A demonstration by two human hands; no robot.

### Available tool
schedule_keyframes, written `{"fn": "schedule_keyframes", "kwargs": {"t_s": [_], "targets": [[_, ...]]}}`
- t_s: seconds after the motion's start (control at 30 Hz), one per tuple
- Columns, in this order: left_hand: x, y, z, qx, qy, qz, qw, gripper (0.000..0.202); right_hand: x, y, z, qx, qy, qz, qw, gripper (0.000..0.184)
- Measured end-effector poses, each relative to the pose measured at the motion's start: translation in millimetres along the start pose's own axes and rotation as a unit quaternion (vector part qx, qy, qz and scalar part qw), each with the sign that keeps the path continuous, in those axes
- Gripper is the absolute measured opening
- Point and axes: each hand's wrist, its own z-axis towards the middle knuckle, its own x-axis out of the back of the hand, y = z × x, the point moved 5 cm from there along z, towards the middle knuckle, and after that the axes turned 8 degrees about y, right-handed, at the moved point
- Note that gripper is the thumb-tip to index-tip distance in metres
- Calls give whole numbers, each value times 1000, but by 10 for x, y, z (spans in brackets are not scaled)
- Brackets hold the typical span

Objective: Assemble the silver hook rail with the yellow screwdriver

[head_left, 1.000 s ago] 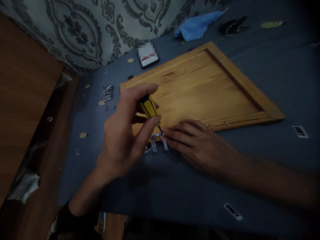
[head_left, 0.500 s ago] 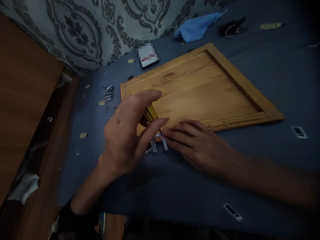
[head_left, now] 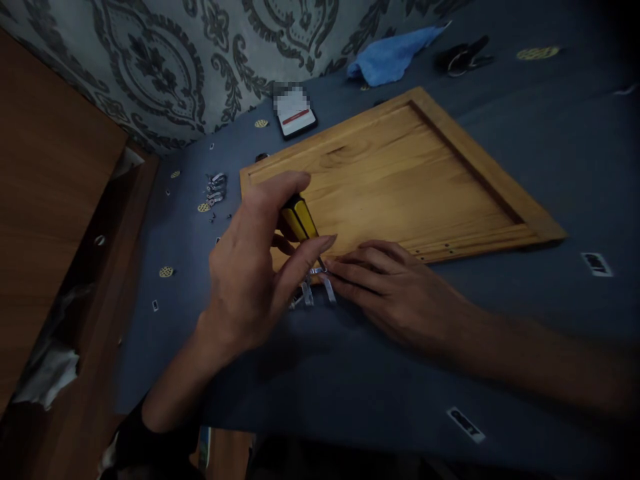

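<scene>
My left hand curls around the yellow and black handle of a screwdriver, with index finger and thumb apart. The screwdriver leans, its shaft running down to a metal hinge on the near edge of a framed wooden cabinet door. Arms of the hinge stick out past that edge. My right hand rests on the edge, fingers together, their tips closed against the hinge beside the screwdriver tip. Its thumb is hidden, as is any screw under the tip.
Several loose metal hinge parts and small screws lie left of the door. Behind it are a black-edged case, a blue cloth and a black object with a ring. A wooden cabinet stands at left.
My left index finger has shifted left and back on the handle, so more of the yellow grip shows. My right hand and the door look the same.
</scene>
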Motion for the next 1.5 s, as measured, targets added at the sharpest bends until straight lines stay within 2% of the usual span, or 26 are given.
{"fn": "schedule_keyframes", "kwargs": {"t_s": [0.27,0.53,0.67,0.9,1.1,1.2,1.3,1.5], "targets": [[20,5,-1,78,-34,-61,995,43,17,0,0,0,-4,2,1000,37],[149,74,81,63,11,-41,997,39,-4,15,-37,-12,10,22,1000,37],[105,59,57,70,-12,-55,996,45,-13,12,-35,-6,-17,22,1000,38],[25,3,0,61,-33,-41,997,36,-82,7,-85,-27,14,14,999,41],[4,-7,-13,50,-32,-53,997,37,-6,13,-22,1,-7,4,1000,39],[3,-14,-24,32,-11,-43,999,41,-12,16,-20,-3,-17,7,1000,39],[18,-3,-28,29,6,-26,999,38,-24,10,-26,-12,9,8,1000,39],[31,30,-6,102,-41,-67,992,42,-66,-15,-41,-13,16,8,1000,38]]}}
